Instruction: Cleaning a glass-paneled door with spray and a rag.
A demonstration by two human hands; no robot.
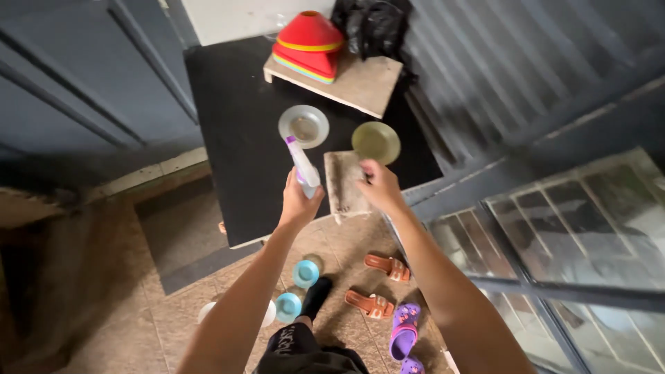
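Left hand (299,202) wrapped round light spray bottle (303,165), right hand (379,185) pinching limp cloth (345,183) at desk (235,138) front edge, I'd say.

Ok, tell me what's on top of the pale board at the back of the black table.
On the board sits a stack of cones, red on top. A black bag covers its far edge.

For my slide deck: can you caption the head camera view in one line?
Left hand holds a spray bottle while right hand grips a cloth on a black table beside two plates.
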